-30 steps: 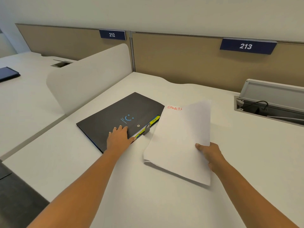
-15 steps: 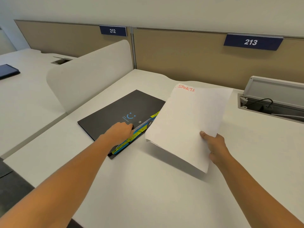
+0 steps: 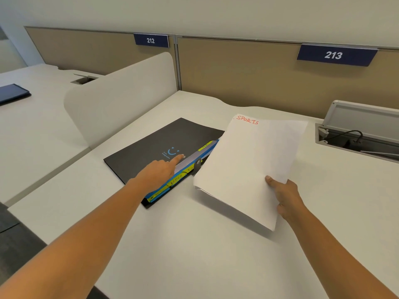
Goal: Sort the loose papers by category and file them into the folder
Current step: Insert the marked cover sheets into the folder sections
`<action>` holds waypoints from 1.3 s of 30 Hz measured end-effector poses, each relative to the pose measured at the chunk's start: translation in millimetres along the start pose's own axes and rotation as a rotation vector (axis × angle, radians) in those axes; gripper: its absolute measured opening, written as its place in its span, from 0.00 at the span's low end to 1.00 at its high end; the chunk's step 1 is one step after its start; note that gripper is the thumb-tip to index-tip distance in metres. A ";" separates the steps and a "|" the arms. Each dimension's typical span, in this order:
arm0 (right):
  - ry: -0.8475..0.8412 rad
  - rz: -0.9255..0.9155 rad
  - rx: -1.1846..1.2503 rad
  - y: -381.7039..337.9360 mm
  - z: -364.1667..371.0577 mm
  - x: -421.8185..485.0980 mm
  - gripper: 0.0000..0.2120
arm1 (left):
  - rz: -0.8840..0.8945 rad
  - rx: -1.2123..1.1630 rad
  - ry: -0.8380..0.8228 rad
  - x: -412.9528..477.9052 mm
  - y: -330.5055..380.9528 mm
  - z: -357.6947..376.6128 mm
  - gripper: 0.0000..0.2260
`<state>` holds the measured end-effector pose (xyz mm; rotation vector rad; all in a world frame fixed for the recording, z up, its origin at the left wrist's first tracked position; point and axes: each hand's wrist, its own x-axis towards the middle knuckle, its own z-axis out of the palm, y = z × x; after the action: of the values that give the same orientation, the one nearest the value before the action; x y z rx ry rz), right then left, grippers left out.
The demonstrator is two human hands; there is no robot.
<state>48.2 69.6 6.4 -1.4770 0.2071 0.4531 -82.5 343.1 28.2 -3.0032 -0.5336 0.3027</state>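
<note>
Plainly, the papers (image 3: 254,165) are a thin sheaf of white sheets, the top one headed "SPORTS" in red. They are held tilted above the middle of the worktop (image 3: 194,244), just right of the folder (image 3: 151,147). The right hand (image 3: 285,197) pinches them at the near right edge, thumb on top and the other fingers underneath.

They look light and limp. Held at one edge, the sheaf will likely sag and the sheets may fan apart or slip out of line, so a grip halfway along a long side, or support from below, seems safer for sliding them in.

The black folder lies flat toward the worktop's left edge, with its right side raised over yellow tabs (image 3: 177,180). The left hand (image 3: 159,171) rests there with the forefinger straight on the cover. I cannot tell whether the other fingers hook under it.

The worktop is smooth, pale and matt. An open cable hatch (image 3: 356,139) sits at its far right, a rounded screen (image 3: 121,100) stands along the left edge, and tan panels (image 3: 248,78) at the back carry number plates 212 (image 3: 150,40) and 213 (image 3: 333,55).
</note>
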 end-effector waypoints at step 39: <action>-0.143 0.098 0.007 1.8 -1.4 2.3 0.17 | -0.086 -0.121 0.325 -11.8 -16.1 -4.3 0.23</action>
<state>49.7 68.6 3.8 -1.4250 0.1683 0.6343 -97.8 353.9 36.3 -3.0397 -0.6640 -0.2279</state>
